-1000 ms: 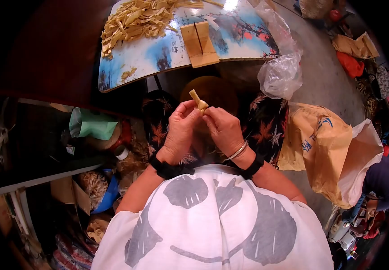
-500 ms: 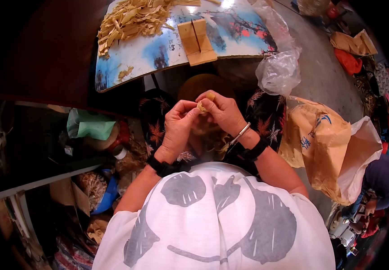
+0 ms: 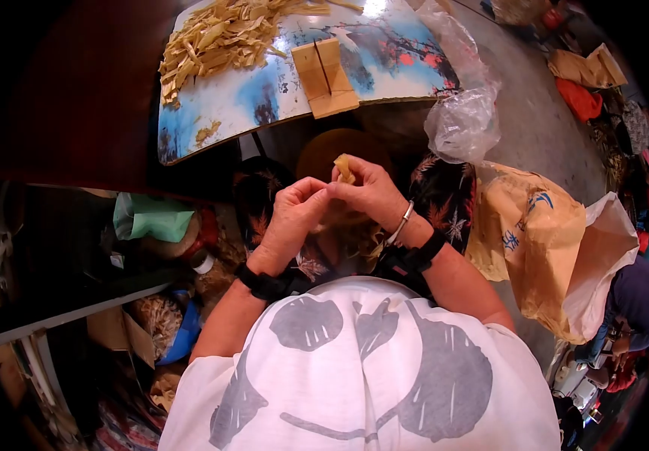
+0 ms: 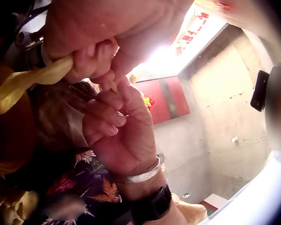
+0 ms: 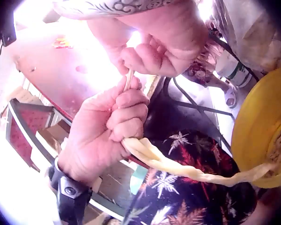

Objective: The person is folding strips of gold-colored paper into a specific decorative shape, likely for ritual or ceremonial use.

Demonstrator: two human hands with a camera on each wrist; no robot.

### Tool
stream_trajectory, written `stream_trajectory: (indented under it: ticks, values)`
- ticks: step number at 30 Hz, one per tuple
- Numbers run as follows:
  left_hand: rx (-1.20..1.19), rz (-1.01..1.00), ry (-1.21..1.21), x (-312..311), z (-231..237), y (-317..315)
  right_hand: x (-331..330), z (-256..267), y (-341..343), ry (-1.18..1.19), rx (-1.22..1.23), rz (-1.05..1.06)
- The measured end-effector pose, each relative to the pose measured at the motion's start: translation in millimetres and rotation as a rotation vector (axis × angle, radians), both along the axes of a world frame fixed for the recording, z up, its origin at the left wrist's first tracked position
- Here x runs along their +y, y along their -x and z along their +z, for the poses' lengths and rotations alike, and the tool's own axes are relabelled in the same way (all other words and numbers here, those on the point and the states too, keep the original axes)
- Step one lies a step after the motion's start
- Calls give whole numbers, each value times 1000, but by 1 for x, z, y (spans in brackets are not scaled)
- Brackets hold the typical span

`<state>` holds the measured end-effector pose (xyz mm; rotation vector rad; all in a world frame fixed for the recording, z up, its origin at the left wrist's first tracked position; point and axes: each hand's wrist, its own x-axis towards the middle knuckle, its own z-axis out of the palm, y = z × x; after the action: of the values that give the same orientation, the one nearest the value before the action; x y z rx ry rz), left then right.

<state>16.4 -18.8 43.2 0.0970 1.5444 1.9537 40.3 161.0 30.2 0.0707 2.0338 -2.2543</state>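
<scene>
Head view, from the left: a pile of pale strips [image 3: 223, 37] covers the left of the painted table [image 3: 245, 86], whose curved near edge has a wooden block [image 3: 311, 71] standing at it. Between that edge and the wearer's body there is open room, and there the left hand [image 3: 294, 218] and right hand [image 3: 373, 194] meet fingertip to fingertip, both clamped on a yellow strip [image 3: 344, 170]. Farther right, a clear plastic bag [image 3: 463, 131] hangs over the table's edge, with grey floor [image 3: 542, 128] beyond it and a brown bag [image 3: 531, 233] near the right knee.

The right wrist view shows what the head view does not: the left fingers curled round the strip, its thin end running up to the right fingertips, its twisted length trailing right to a yellow bucket [image 5: 253, 117]. The left wrist view adds a wall [image 4: 178, 145] on its right.

In the head view the knuckles hide most of the strip; at far right a person [image 3: 638, 304] is partly lost in the dark rim. Glare washes out part of the right wrist view.
</scene>
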Motion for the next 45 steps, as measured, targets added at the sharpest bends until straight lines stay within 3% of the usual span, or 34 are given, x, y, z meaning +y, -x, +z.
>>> stream_trajectory:
  ticks: [4, 9, 12, 16, 22, 26, 29, 32, 34, 39, 42, 44, 45]
  values:
    - [-20, 24, 18, -7, 3, 3, 15, 21, 5, 217, -151, -87]
    - [67, 27, 64, 4, 18, 30, 22, 30, 31, 181, -144, -45]
    - [510, 20, 205, 14, 30, 63, 35, 50, 57, 237, -53, -72]
    - [892, 105, 463, 32, 44, 124, 46, 56, 104, -108, 141, -221]
    - [927, 220, 519, 60, 37, 177, 53, 41, 159, -747, 427, -481]
    - [841, 269, 506, 64, 15, 178, 58, 7, 169, -1078, 467, -398]
    - [681, 293, 471, 45, 9, 175, 64, 25, 150, -926, 358, -375]
    - [294, 197, 30, 25, 26, 147, 68, 27, 119, -680, 258, -292]
    - [340, 199, 36, 22, 23, 127, 61, 35, 90, -585, 173, -198]
    - [369, 218, -24, 36, 17, 65, 20, 50, 41, -648, 230, -248]
    - [521, 179, 11, 40, 8, 45, 0, 20, 36, -651, 460, -288]
    - [508, 168, 60, 37, 12, 29, -3, 16, 26, -529, 419, -327]
    - [541, 262, 110, 36, 6, 21, -5, 16, 21, -468, 398, -345]
